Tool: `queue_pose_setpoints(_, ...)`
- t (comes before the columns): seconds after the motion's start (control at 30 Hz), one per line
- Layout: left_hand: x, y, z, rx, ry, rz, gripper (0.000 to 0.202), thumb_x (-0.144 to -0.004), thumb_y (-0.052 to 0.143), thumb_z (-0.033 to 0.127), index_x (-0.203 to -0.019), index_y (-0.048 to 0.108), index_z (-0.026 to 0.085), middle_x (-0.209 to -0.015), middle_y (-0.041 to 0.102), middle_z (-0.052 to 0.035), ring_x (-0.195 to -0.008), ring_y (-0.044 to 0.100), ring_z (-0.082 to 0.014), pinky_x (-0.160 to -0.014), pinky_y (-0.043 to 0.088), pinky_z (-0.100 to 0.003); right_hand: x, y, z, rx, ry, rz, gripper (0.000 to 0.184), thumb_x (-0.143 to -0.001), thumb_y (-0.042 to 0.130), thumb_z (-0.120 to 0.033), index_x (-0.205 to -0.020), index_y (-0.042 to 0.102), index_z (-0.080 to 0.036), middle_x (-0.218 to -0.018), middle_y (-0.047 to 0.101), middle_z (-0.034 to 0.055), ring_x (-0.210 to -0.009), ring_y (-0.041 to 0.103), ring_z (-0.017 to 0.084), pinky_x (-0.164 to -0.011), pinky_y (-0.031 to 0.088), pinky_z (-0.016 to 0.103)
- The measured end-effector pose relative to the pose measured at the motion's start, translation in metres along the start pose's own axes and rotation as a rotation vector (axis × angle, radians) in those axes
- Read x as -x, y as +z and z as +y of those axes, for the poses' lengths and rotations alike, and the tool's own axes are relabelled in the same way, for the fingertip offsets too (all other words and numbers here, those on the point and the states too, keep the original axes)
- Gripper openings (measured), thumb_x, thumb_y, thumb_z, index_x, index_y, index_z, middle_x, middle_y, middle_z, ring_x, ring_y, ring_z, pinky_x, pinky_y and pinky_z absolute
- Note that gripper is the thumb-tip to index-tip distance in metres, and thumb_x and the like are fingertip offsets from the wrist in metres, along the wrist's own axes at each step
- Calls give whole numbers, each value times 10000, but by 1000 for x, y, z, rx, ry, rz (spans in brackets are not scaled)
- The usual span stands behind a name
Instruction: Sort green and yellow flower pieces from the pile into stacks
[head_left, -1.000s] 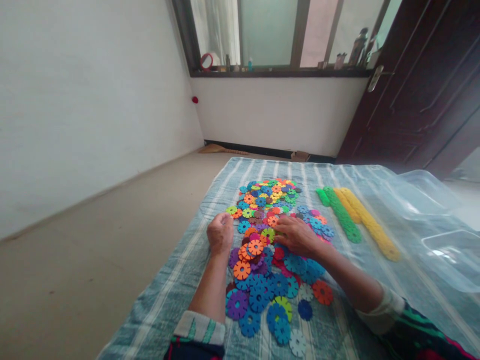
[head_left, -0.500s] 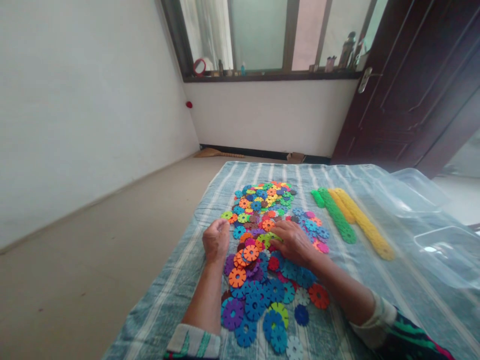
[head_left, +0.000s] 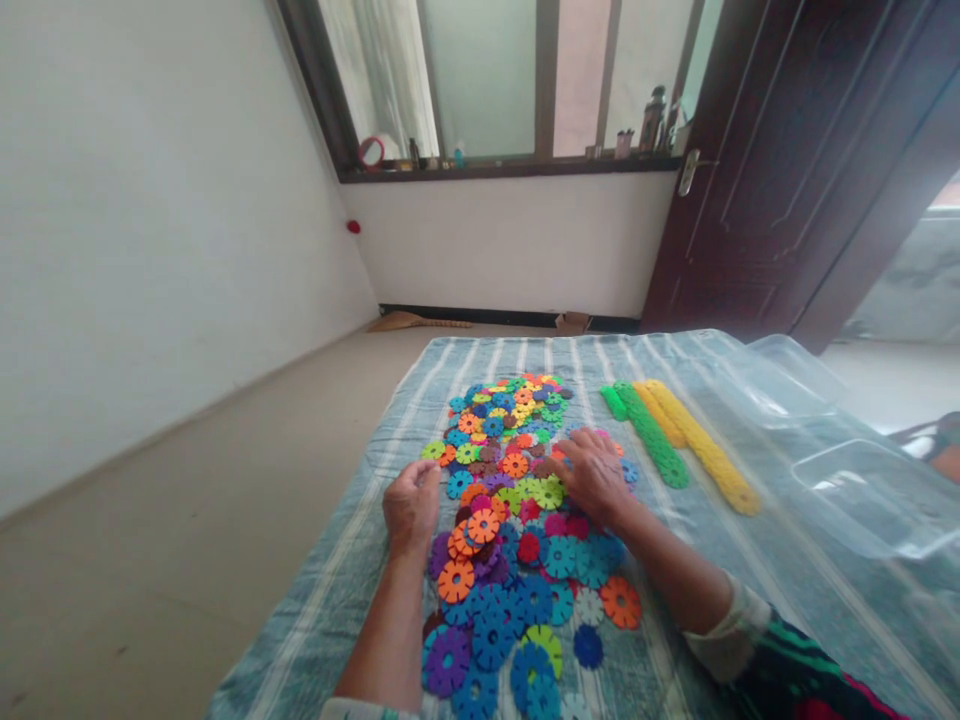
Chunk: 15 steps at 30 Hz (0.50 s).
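Many notched plastic discs [head_left: 493, 640] in blue, orange, purple, green and other colours lie in a long heap on the cloth. My left hand [head_left: 411, 503] is at the heap's left edge with its fingers curled together; whatever they may hold is hidden. Close to its fingertips are a lime disc [head_left: 433, 451] and a light blue disc [head_left: 459, 485]. Over the right side of the heap is my right hand [head_left: 592, 475], palm down and fingers apart, its fingertips near brown and lime discs [head_left: 550, 492].
Right of the heap lie a green row of stacked discs [head_left: 652, 437] and a yellow one [head_left: 705, 450]. Two clear plastic boxes [head_left: 776, 370] [head_left: 870, 500] stand on the right of the striped cloth [head_left: 360, 560]. Beyond are a window sill [head_left: 517, 172] and a dark door [head_left: 780, 180].
My right hand has shifted slightly up and right across the discs, its fingers more spread, uncovering lime discs. My left hand stays curled at the heap's left edge. The view has turned slightly.
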<state>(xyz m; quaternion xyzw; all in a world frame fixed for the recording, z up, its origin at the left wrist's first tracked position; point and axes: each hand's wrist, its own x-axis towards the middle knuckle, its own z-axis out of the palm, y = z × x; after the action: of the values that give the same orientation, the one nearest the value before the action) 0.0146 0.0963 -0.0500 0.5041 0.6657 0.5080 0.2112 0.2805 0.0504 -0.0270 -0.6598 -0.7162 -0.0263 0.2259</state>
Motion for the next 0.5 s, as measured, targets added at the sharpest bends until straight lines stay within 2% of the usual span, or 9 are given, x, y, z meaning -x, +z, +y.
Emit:
queue_pose_setpoints(0.1,0,0,0,6,7,0,321,-688,575,432,-848,705,186,-881,750,-67,-857,683,-238,-798,509,-323,-5,-4,12,63,175,-36,354,-929,487,-502,-1049,669,-224,-1153,615,118,-1152,487,295,-953,337,437)
queue_pose_setpoints(0.2,0,0,1,0,7,-3,302,-686,577,418,-836,705,189,-870,751,-66,-845,685,-236,-791,511,-322,-7,-2,19,40,251,-89,421,-931,454,-537,-1133,645,-222,-1185,599,124,-1147,491,298,-941,339,450)
queue_pose_setpoints(0.33,0,-1,1,-22,22,0,288,-690,577,410,-828,708,194,-865,752,-66,-834,687,-235,-784,517,-323,-6,0,19,-14,234,-151,431,-936,418,-555,-1088,661,-234,-1180,587,114,-1153,483,292,-934,339,453)
queue_pose_setpoints(0.5,1,0,1,-33,37,2,302,-695,570,410,-836,710,182,-873,751,-72,-837,686,-234,-806,520,-327,-1,1,10,-50,175,-166,428,-934,419,-560,-1073,677,-248,-1174,572,104,-1147,477,283,-937,332,447)
